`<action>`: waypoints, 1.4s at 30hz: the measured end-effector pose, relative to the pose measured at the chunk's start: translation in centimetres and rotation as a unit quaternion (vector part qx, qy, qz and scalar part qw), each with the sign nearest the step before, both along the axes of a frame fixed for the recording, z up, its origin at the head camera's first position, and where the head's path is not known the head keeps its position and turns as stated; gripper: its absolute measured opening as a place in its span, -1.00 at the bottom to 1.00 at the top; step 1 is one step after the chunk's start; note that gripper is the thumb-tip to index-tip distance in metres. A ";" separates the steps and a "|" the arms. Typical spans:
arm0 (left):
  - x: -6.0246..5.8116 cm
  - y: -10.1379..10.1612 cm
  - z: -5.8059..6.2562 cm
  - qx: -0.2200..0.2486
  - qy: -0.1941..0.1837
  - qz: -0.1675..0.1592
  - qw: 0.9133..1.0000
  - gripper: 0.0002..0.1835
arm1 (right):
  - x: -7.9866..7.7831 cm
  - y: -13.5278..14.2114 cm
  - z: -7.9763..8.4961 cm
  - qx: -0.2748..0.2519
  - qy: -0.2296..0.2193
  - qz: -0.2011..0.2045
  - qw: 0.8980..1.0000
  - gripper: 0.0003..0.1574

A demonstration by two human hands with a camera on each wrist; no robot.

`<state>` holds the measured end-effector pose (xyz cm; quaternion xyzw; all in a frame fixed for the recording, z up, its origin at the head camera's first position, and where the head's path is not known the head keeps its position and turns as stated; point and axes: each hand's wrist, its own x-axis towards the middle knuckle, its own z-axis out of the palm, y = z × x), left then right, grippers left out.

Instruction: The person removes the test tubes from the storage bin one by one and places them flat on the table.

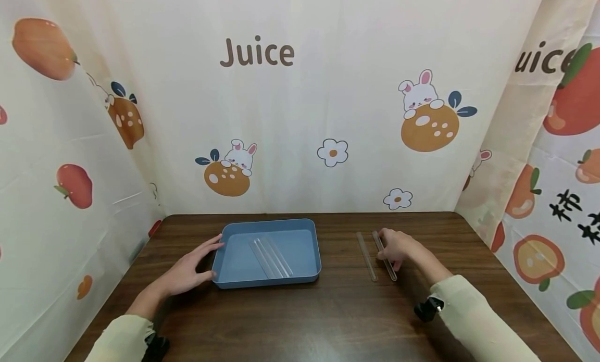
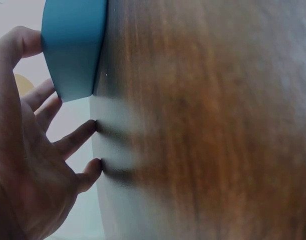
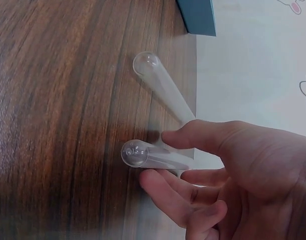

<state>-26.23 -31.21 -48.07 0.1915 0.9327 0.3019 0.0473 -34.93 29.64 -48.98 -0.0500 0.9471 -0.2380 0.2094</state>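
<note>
My left hand (image 1: 186, 271) rests against the left side of a blue tray (image 1: 300, 279), fingers spread. In the left wrist view, the thumb touches the tray wall (image 2: 75, 65) and two fingertips meet the wooden table. Several clear tubes lie side by side inside the tray, like the tube (image 1: 272, 258) in their middle. To the tray's right, my right hand (image 1: 397, 247) has its thumb and fingers around a clear round-ended test tube (image 3: 135, 154), low over the table. Another clear test tube (image 3: 165, 85) lies just left of it. Contact at the right thumb is hard to make out.
The brown wooden table (image 1: 281, 320) ends at a hanging white curtain (image 1: 300, 101) printed with fruit and rabbits. Similar curtains (image 1: 42, 237) close off the left and right sides. Each wrist carries a small black device (image 1: 427, 309).
</note>
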 end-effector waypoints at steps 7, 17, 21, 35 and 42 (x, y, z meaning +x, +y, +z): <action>-0.1 0.2 0.0 -0.003 -0.002 0.001 1.000 -0.17 | -0.4 0.8 -0.7 -0.001 0.006 0.016 1.000 -0.01; 0.0 0.2 -0.1 -0.001 0.002 -0.003 1.000 -0.18 | 3.4 -1.8 4.8 0.007 0.007 -0.011 1.000 -0.07; 0.1 0.2 0.0 -0.001 0.000 -0.003 1.000 -0.18 | 4.0 -2.4 6.3 0.033 0.009 -0.019 0.999 -0.02; 0.4 0.0 0.0 -0.004 0.021 -0.011 1.000 -0.20 | 3.5 -3.8 8.3 0.066 0.042 0.014 0.997 0.02; 0.3 -0.1 0.1 0.001 0.029 -0.014 0.999 -0.21 | 2.5 -5.7 8.5 0.069 0.054 0.020 0.996 -0.01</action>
